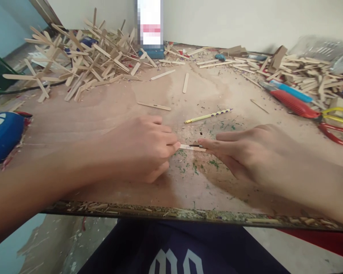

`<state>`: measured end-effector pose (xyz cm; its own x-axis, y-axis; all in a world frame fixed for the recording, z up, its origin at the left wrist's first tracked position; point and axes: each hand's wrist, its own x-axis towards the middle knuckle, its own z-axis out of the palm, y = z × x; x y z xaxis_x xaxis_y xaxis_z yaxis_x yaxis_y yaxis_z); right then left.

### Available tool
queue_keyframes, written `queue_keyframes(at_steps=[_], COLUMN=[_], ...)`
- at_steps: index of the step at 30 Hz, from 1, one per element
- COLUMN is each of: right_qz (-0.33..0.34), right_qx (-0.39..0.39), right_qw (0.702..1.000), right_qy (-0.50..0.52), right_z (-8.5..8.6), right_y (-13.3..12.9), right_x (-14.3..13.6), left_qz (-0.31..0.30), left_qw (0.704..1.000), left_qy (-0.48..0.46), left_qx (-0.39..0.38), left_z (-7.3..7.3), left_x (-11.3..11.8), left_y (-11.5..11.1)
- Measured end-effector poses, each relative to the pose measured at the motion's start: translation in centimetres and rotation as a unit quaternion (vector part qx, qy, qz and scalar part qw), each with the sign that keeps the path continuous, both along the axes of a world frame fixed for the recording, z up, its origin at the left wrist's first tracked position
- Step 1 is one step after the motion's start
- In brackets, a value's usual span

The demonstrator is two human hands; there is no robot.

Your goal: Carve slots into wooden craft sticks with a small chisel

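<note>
On the wooden table, my left hand (148, 150) is closed with its fingertips pinching the left end of a flat wooden craft stick (198, 149). Pencil lines seem to mark the stick's face. My right hand (247, 146) is closed over the stick's other end, gripping a thin dark blade (194, 145) whose tip lies along the stick. The blade's handle is hidden in the palm. Just beyond the hands lies a yellow patterned pencil (208, 116), and farther left another craft stick (154, 105) with a small dark notch or mark.
A tangled heap of craft sticks (103, 57) rises at the back left. More sticks (308, 78), red-handled pliers (294, 103) and scissors (337, 131) lie at the right. A blue rounded object (5, 133) sits at the left edge. Green shavings (184, 161) dot the tabletop.
</note>
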<state>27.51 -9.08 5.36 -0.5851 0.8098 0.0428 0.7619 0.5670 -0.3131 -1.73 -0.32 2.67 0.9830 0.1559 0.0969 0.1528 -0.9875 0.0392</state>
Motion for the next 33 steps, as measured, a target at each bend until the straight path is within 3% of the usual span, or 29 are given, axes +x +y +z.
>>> queue_keyframes(at_steps=[13, 21, 27, 33], right_qz=[0.012, 0.032, 0.068, 0.065], right_qx=[0.031, 0.033, 0.077, 0.029], right_qw=[0.999, 0.999, 0.994, 0.997], right_qy=[0.0, 0.011, -0.031, -0.038], right_z=[-1.0, -1.0, -0.5, 0.3], right_y=[0.0, 0.3, 0.4, 0.4], right_x=[-0.5, -0.4, -0.5, -0.5], left_qz=[-0.019, -0.011, -0.008, -0.016], left_qw=[0.999, 0.999, 0.999, 0.999], left_qy=[-0.034, -0.037, -0.033, -0.035], left_qx=[0.005, 0.004, 0.003, 0.026], left_z=[-0.2, -0.3, -0.3, 0.0], left_x=[-0.1, 0.1, 0.1, 0.1], left_y=[0.1, 0.2, 0.1, -0.2])
